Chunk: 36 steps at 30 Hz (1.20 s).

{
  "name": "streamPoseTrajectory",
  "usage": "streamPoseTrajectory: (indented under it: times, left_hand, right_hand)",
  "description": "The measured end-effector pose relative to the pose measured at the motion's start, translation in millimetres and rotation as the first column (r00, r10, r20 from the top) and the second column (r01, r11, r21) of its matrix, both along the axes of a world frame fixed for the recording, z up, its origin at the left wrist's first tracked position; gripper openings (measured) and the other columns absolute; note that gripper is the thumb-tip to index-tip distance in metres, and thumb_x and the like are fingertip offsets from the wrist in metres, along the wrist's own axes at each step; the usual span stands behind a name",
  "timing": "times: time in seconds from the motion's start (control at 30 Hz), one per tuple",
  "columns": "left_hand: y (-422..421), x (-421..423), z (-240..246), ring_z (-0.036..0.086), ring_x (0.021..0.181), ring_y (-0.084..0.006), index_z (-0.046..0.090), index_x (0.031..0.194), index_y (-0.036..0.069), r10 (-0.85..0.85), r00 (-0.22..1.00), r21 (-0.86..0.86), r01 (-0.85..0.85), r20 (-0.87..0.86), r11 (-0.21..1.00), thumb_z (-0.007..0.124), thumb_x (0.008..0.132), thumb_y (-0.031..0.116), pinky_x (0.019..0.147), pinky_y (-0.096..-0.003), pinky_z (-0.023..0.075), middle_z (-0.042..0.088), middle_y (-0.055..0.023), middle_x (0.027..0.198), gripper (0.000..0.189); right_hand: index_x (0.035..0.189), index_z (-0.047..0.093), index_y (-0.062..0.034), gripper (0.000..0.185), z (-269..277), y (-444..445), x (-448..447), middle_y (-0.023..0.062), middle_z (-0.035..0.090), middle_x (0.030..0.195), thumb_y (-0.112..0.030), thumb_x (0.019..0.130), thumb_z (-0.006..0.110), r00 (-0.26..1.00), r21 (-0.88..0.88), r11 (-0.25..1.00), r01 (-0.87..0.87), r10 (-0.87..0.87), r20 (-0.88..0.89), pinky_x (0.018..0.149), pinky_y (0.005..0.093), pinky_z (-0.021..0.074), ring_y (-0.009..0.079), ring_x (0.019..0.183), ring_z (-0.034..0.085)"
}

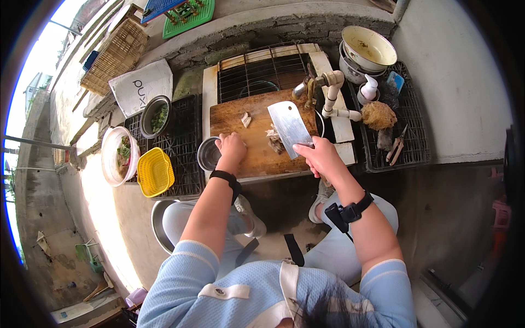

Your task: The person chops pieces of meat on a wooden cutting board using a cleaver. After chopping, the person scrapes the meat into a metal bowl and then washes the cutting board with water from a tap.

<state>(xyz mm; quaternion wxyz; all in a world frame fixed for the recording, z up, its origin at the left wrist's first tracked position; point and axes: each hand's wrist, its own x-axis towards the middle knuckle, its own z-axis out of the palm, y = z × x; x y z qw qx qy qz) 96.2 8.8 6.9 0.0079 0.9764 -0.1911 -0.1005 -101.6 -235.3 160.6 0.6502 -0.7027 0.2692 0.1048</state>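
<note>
My right hand [322, 158] grips the handle of a Chinese cleaver [290, 128]. Its broad blade slants over a wooden cutting board [254, 102], partly covering a small pile of chopped pale and brown pieces [276, 143] that look like meat. One separate pale piece [246, 119] lies farther up the board. At the board's left edge, my left hand [231, 149] is knuckles-up beside a small metal bowl [208, 153]. Its fingers hang over the bowl's right rim, and whatever is under the palm is hidden.
Left stand a yellow plastic basket [155, 172], a pink-white basin [107, 158] with greens and a dark-rimmed pot [144, 123]. A brass tap [302, 88] and white pipe [333, 96] overhang the board's right side. Scissors [396, 148] and a fibrous scrubber [379, 116] lie on a black crate.
</note>
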Motion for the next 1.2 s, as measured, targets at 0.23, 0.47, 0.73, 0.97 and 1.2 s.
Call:
streamPoseTrajectory:
  times: [0.23,0.47,0.73,0.97,1.2]
  left_hand:
    - [4,6,-2,0.061,0.104,-0.0393,0.070,0.100,0.004,0.010,1.000,-0.042,-0.010,-0.014,0.999,0.071,0.079,0.024,0.093,-0.0462,0.0442,0.072,-0.0186,0.104,0.029]
    - [8,2,-5,0.055,0.115,-0.0363,0.070,0.097,0.010,-0.002,0.997,-0.062,-0.002,-0.076,0.998,0.074,0.076,0.027,0.090,-0.0521,0.0394,0.071,-0.0140,0.109,0.028]
    - [-2,-5,-3,0.057,0.112,-0.0348,0.073,0.087,0.007,0.022,1.000,-0.063,-0.023,-0.018,0.998,0.064,0.082,0.025,0.093,-0.0499,0.0370,0.074,-0.0143,0.101,0.021]
    - [-22,-30,36,0.070,0.076,-0.0219,0.073,0.090,0.002,-0.048,0.904,-0.457,-0.169,-0.426,0.873,0.080,0.078,0.017,0.073,-0.0367,0.0523,0.073,-0.0090,0.083,0.021]
    - [-36,-56,20,0.070,0.071,-0.0143,0.069,0.097,-0.003,-0.028,0.698,-0.515,-0.500,-0.716,0.696,0.083,0.077,0.006,0.061,-0.0303,0.0568,0.072,-0.0067,0.082,0.026]
  right_hand:
    - [0.094,0.061,0.0099,0.041,-9,2,4,0.0076,0.056,0.054,-0.030,0.094,0.068,1.000,-0.042,0.999,-0.030,0.030,0.003,0.038,0.0313,0.0418,0.0146,0.040,0.053]
    - [0.094,0.061,0.0099,0.041,-9,6,8,0.0084,0.056,0.055,-0.030,0.094,0.068,0.999,-0.043,0.998,-0.036,0.036,-0.009,0.039,0.0320,0.0425,0.0154,0.040,0.053]
    - [0.095,0.061,0.0083,0.040,-5,7,10,0.0076,0.056,0.055,-0.031,0.094,0.068,0.999,-0.041,0.999,-0.036,0.035,-0.011,0.040,0.0314,0.0427,0.0147,0.041,0.053]
    - [0.089,0.058,0.0030,0.034,-10,7,7,0.0013,0.050,0.056,-0.029,0.094,0.069,0.999,-0.050,0.998,-0.039,0.038,-0.017,0.038,0.0293,0.0407,0.0107,0.041,0.049]
    - [0.087,0.057,0.0023,0.034,-14,9,8,0.0011,0.050,0.056,-0.029,0.095,0.069,0.997,-0.082,0.995,-0.059,0.055,-0.044,0.037,0.0290,0.0405,0.0104,0.041,0.048]
